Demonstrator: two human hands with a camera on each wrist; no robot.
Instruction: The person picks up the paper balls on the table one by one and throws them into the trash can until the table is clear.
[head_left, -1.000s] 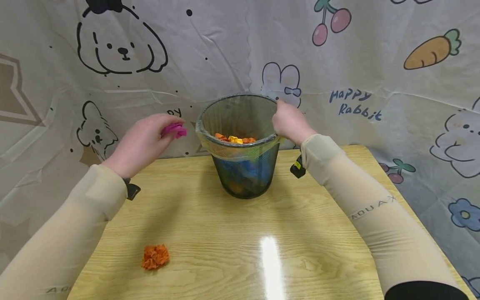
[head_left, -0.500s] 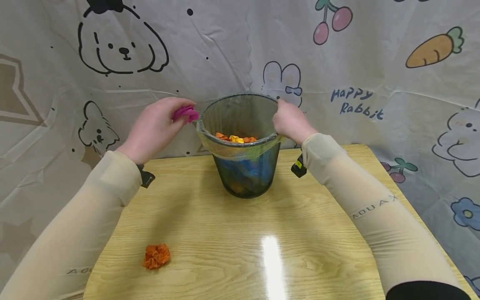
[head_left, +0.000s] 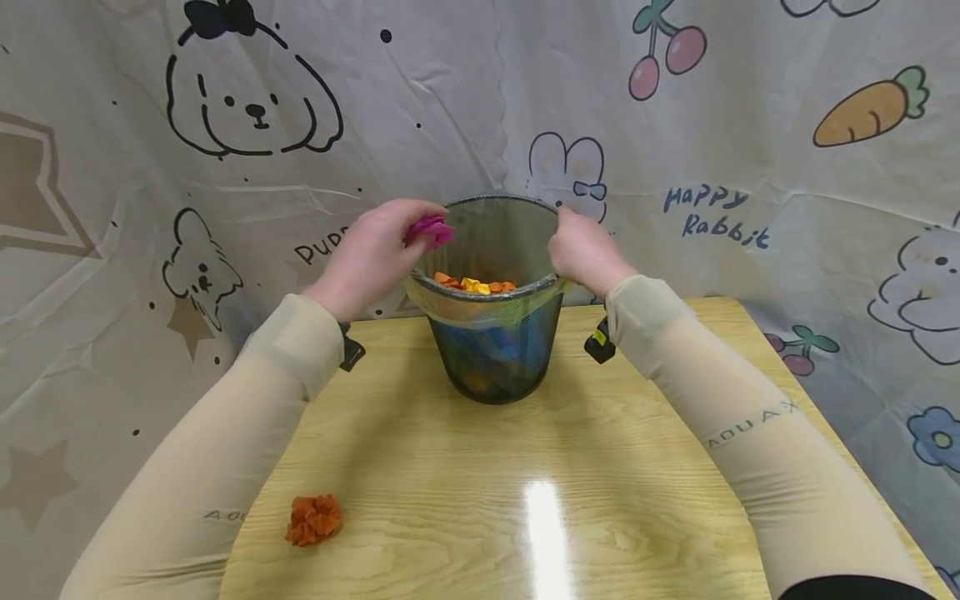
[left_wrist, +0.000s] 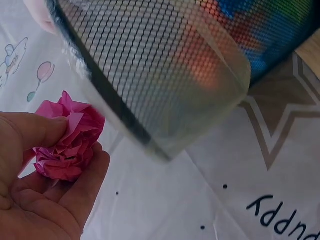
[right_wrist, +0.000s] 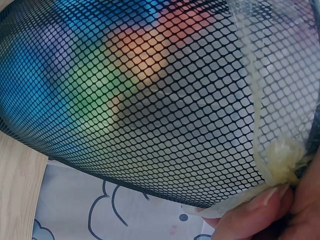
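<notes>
A crumpled ball of pink paper is pinched between the thumb and fingers of my left hand. In the head view that hand is at the left rim of a black mesh wastebasket, with the pink ball overlapping the opening. A thin yellowish bin liner is folded over the rim. My right hand grips the rim on the right side, its fingers on the liner near a knotted bunch. Orange and yellow crumpled paper lies inside, and blue and green shows through the mesh.
An orange crumpled paper ball lies on the wooden table, near its front left. A cloth printed with cartoon animals hangs right behind the table.
My left hand has moved right and a little up with the pink paper ball, from beside the wastebasket to its rim. The right hand keeps its hold on the rim.
</notes>
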